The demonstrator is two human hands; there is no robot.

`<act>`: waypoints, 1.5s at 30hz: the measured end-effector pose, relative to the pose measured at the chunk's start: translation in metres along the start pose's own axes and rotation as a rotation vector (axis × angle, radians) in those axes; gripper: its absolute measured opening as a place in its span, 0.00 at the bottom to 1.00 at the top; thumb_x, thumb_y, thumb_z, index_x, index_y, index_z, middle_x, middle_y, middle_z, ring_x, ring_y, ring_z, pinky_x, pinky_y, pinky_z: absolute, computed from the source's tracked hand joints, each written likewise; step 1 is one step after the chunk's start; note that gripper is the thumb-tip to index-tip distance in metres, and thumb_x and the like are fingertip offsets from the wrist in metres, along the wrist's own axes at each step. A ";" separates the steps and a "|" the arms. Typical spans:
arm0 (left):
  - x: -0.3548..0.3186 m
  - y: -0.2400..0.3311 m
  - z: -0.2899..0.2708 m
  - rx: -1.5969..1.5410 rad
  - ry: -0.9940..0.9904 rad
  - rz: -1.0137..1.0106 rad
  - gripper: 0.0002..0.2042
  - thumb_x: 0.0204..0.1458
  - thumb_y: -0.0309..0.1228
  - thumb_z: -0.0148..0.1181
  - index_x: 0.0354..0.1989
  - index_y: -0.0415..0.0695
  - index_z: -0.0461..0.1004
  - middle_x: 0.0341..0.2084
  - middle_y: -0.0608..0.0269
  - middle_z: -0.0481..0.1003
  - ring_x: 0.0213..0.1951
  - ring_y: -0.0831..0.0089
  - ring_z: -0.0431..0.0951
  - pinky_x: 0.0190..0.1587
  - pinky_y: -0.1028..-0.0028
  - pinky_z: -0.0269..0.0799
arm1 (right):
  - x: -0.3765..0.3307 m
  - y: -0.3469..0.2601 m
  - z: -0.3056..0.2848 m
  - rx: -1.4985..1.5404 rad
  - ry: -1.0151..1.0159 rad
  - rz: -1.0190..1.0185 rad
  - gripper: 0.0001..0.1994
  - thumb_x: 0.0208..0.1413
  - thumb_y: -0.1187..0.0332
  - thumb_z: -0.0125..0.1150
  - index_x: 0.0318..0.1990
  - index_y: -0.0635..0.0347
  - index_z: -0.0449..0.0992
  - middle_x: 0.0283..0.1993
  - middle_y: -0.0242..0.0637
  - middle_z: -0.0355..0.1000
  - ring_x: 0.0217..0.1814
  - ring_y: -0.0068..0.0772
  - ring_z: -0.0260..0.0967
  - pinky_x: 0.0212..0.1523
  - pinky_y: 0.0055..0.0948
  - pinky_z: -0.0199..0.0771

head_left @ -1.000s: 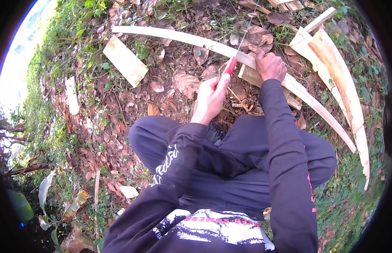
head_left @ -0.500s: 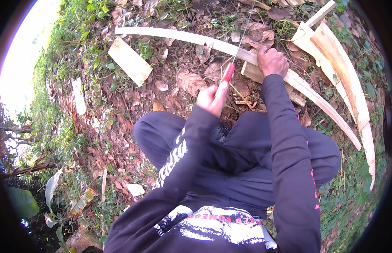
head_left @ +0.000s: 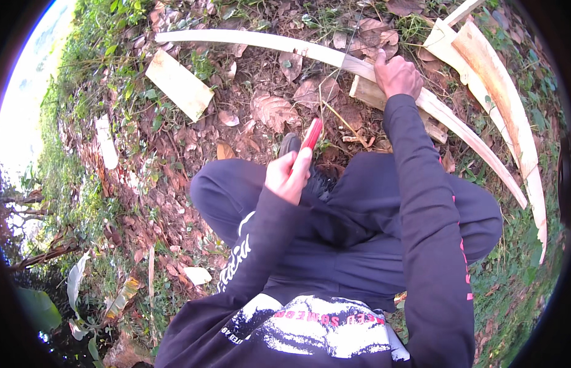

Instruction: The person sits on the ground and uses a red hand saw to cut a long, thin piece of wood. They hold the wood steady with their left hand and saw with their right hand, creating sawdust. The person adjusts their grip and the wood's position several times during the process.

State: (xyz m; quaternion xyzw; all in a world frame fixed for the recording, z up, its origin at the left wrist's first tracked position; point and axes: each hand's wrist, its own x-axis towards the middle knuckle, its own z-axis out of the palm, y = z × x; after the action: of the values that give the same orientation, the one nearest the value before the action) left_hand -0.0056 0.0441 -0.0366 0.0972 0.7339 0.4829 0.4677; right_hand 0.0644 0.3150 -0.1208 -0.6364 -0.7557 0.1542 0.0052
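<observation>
My left hand is wrapped round the red handle of a saw. Its thin blade runs up and away, crossing a long pale wooden strip just left of my right hand. That right hand is closed over the strip and bears down on it, the thumb pointing away from me. Beneath the strip at this spot lies a short wooden block, partly covered. The strip looks bowed in this view, reaching far left and down to the right. The blade's far end is hard to make out.
Larger split wood pieces lie at the right. A flat wooden offcut rests at the upper left, with a smaller one beyond it. Dry leaves and grass cover the ground. My folded legs are close below the work.
My left hand has drawn the saw back toward me and slightly left, bringing the handle away from the strip. My right hand keeps its hold on the strip.
</observation>
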 end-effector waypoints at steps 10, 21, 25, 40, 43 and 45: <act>0.040 0.019 0.022 0.147 0.009 0.137 0.20 0.61 0.41 0.51 0.20 0.40 0.70 0.11 0.73 0.64 0.14 0.84 0.61 0.18 0.80 0.54 | 0.007 -0.005 -0.003 0.005 0.018 0.017 0.28 0.55 0.45 0.45 0.38 0.62 0.81 0.41 0.55 0.76 0.45 0.55 0.75 0.48 0.45 0.71; 0.035 0.038 -0.006 0.197 -0.066 0.074 0.19 0.61 0.40 0.52 0.20 0.41 0.68 0.13 0.74 0.63 0.15 0.87 0.58 0.18 0.83 0.50 | 0.012 -0.009 0.004 -0.010 0.028 0.019 0.28 0.53 0.44 0.46 0.36 0.62 0.81 0.39 0.54 0.77 0.43 0.53 0.76 0.46 0.43 0.72; -0.013 0.028 -0.027 0.010 -0.047 -0.085 0.19 0.61 0.41 0.52 0.21 0.41 0.68 0.13 0.74 0.63 0.15 0.87 0.58 0.18 0.82 0.50 | 0.008 -0.002 0.004 -0.014 0.022 0.033 0.27 0.51 0.45 0.47 0.36 0.61 0.82 0.39 0.54 0.77 0.44 0.53 0.76 0.47 0.44 0.72; 0.015 0.027 -0.022 -0.085 -0.367 0.188 0.10 0.54 0.34 0.59 0.39 0.43 0.69 0.21 0.78 0.64 0.22 0.90 0.60 0.26 0.85 0.55 | -0.007 0.006 0.008 0.040 0.228 -0.207 0.22 0.53 0.51 0.50 0.39 0.61 0.80 0.53 0.48 0.67 0.59 0.46 0.61 0.63 0.44 0.56; 0.009 0.017 -0.021 -0.064 -0.420 0.229 0.14 0.51 0.28 0.61 0.45 0.41 0.67 0.22 0.77 0.63 0.24 0.89 0.60 0.29 0.85 0.56 | -0.015 0.015 0.022 0.102 0.376 -0.448 0.23 0.53 0.51 0.52 0.46 0.62 0.76 0.56 0.49 0.65 0.61 0.46 0.61 0.65 0.46 0.53; 0.002 0.016 -0.013 0.024 -0.374 0.285 0.17 0.49 0.25 0.63 0.46 0.40 0.66 0.20 0.76 0.62 0.22 0.89 0.59 0.27 0.84 0.57 | -0.024 0.015 0.026 0.050 0.212 -0.595 0.35 0.49 0.47 0.57 0.60 0.60 0.63 0.65 0.47 0.57 0.69 0.45 0.52 0.68 0.47 0.49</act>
State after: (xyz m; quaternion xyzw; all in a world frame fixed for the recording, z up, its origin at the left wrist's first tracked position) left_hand -0.0217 0.0454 -0.0232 0.2930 0.6191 0.5090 0.5214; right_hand 0.0782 0.2884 -0.1448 -0.3995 -0.9000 0.0974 0.1445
